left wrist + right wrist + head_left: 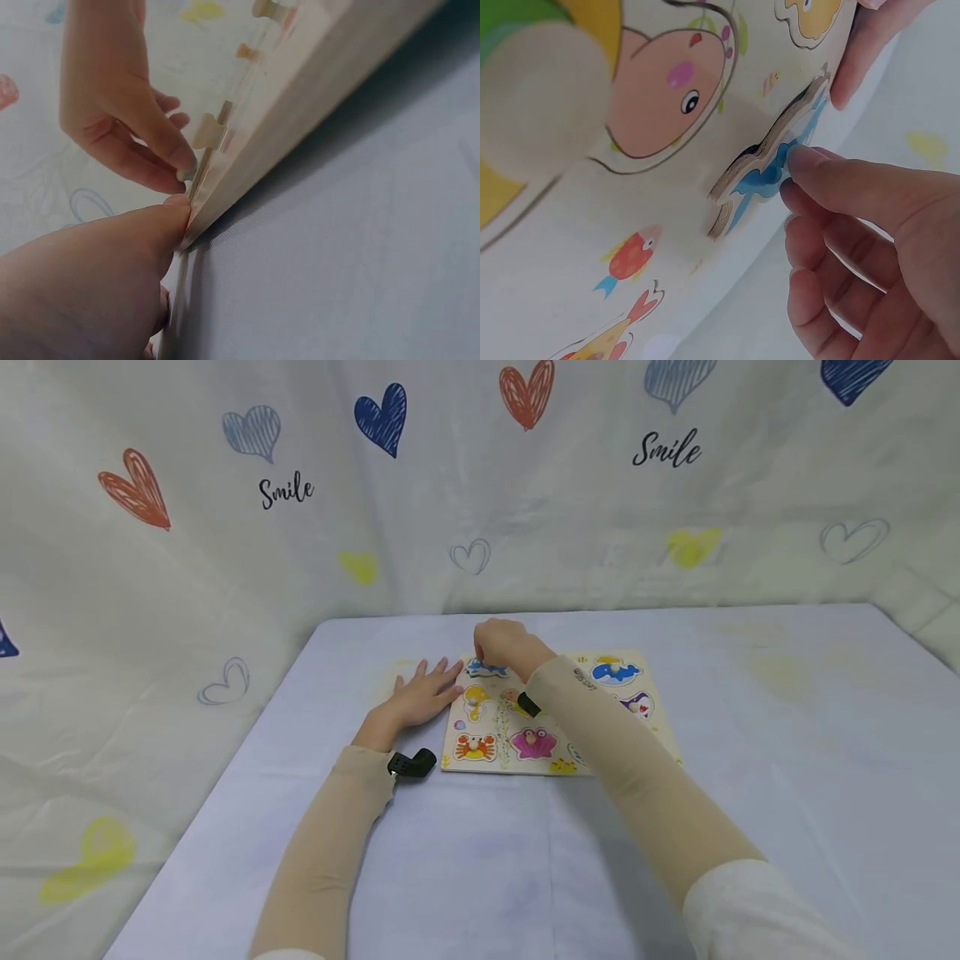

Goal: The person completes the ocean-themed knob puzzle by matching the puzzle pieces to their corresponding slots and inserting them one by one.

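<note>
A wooden knob puzzle board (525,768) with sea-animal pieces lies flat on the table. At its far left corner my right hand (510,643) pinches a blue puzzle piece (761,176) by its knob, between thumb and index finger. That piece sits tilted, its wooden edge showing above the board in the right wrist view. My left hand (420,693) lies palm down with fingers spread, its thumb and fingertips at the board's left edge. In the left wrist view the left thumb (157,225) presses against that edge, just below the right hand.
Other pieces on the board include an orange seahorse (475,702), a crab (476,747), a pink shell (533,743), a blue whale (617,672) and a penguin (637,705). My right forearm (637,760) crosses over the board. A heart-print curtain (420,527) hangs behind the white-covered table (810,760).
</note>
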The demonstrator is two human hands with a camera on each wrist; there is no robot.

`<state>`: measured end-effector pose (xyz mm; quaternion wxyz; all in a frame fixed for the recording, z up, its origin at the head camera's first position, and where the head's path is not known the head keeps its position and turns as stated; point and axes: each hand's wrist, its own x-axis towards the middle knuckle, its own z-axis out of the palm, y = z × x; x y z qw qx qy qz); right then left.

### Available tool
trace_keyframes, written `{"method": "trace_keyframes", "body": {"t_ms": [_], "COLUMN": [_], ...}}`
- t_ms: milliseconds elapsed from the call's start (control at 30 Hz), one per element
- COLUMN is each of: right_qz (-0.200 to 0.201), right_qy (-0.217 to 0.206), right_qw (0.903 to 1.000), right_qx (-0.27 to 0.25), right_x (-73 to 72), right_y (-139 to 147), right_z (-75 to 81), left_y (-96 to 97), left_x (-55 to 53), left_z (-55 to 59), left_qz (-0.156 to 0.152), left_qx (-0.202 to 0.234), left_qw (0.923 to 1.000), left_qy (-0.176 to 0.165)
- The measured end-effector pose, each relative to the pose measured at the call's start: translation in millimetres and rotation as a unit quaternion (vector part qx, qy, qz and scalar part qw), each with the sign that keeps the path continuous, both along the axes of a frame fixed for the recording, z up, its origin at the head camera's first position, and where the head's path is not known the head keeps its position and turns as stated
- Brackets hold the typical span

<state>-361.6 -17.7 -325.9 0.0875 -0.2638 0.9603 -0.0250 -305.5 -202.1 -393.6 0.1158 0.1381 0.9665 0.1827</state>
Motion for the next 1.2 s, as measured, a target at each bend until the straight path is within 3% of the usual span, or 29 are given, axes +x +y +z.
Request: {"method": "trace_keyframes", "body": {"t_ms": [267, 667, 1033, 1200], "right_qz": [0.017, -0.004, 0.01, 0.023], "right_qy": [0.003, -0.014, -0.004, 0.015], "right_qw": [0.9999, 0.9997, 0.9934, 0.9877], "right_qx": [0.001, -0.019, -0.114, -0.154], "right_x": [3.0, 4.2, 16.4, 29.2], "right_y": [-1, 19, 59, 86], "right_z": [-2.9, -1.9, 15.0, 25.8], "left_y": [1.8, 14.4, 7.7, 2.2], "left_x": [1.2, -4.7, -11.8, -9.5], "left_z": [-2.4, -3.6, -5.6, -4.8], "left_qz": [0.0, -0.012, -0.008, -0.006], "left_qx": [-0.003, 0.007, 0.002, 0.006], "left_qw": [1.0, 0.9999, 1.0, 0.9999], "left_qy": [-0.003, -0.003, 0.001, -0.011]}}
